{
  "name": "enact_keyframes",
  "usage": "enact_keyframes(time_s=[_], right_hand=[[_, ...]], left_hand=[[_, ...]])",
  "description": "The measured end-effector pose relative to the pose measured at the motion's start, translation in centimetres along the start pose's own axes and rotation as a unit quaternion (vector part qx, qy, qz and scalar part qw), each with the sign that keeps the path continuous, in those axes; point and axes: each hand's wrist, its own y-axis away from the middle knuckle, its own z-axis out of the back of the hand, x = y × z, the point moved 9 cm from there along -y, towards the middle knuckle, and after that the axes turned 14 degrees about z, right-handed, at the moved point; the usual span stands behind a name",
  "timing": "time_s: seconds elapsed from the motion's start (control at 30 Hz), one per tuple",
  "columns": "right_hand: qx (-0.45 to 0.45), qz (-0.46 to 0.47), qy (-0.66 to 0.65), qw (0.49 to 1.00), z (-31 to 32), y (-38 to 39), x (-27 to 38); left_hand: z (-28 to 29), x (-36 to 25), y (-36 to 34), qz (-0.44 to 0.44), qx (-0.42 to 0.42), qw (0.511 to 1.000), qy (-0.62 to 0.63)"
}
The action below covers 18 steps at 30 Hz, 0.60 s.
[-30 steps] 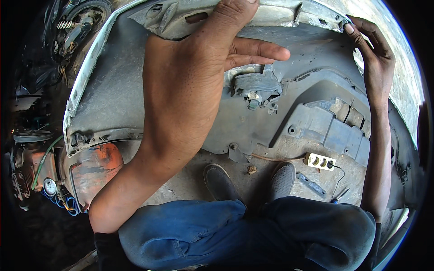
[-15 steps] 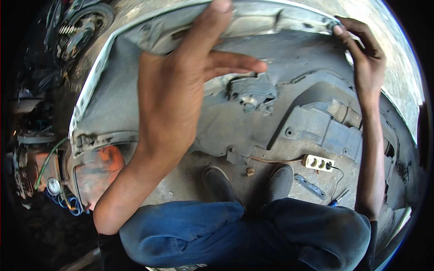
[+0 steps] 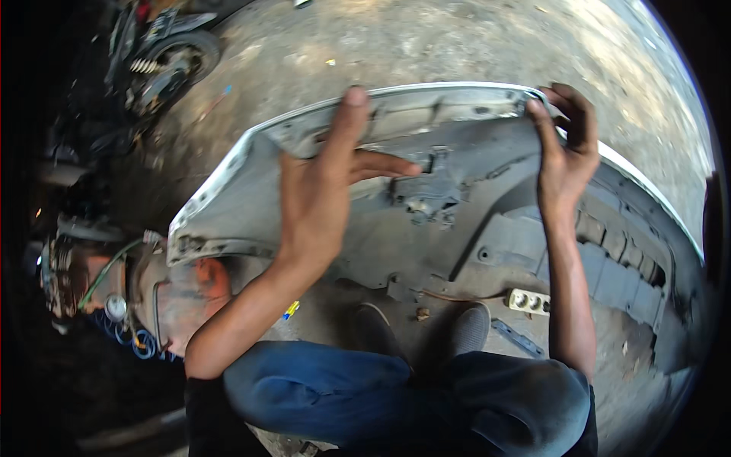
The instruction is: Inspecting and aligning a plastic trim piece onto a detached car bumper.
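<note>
A large curved car bumper [image 3: 358, 228] stands before me, its grey inner side facing me and its rim pale, with a dark bracket [image 3: 426, 194] fixed near the middle. My left hand [image 3: 316, 198] is at the upper left part of it, thumb raised at the rim and index finger stretched rightward, open; where its other fingertips rest is hidden. My right hand [image 3: 563, 152] is closed round the rim at the upper right corner, thumb on the inside and fingers curled over the edge.
An orange compressor [image 3: 205, 289] with blue hose lies left, a motorbike [image 3: 171, 72] behind it. Below the bumper are a white power strip [image 3: 528, 302], a grey strip piece [image 3: 516, 337], a small yellow object [image 3: 291, 309] and my shoes. Concrete floor [image 3: 457, 46] extends beyond the rim.
The bumper's upper rim and both my hands sit lower in the picture, with more floor showing beyond. The camera view has shifted too. My hands keep much the same shape.
</note>
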Motion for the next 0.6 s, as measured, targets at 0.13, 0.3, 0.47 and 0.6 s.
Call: enact_keyframes(time_s=[0.13,0.3,0.47,0.6], right_hand=[[0.005,-0.011,-0.001,1.000,-0.6,0.1,0.3],[-0.018,0.011,0.036,0.999,-0.1,0.4,0.4],[-0.052,0.025,-0.010,0.998,0.7,1.0,-0.9],[-0.092,0.024,0.053,0.994,2.0,2.8,0.0]], left_hand=[[-0.8,-0.9,0.1,-0.018,0.045,0.999,0.006],[-1.1,-1.0,0.5,-0.021,0.054,0.998,0.014],[0.0,0.4,0.3,0.009,-0.064,0.998,-0.017],[-0.9,-0.1,0.1,0.018,-0.058,0.998,-0.022]])
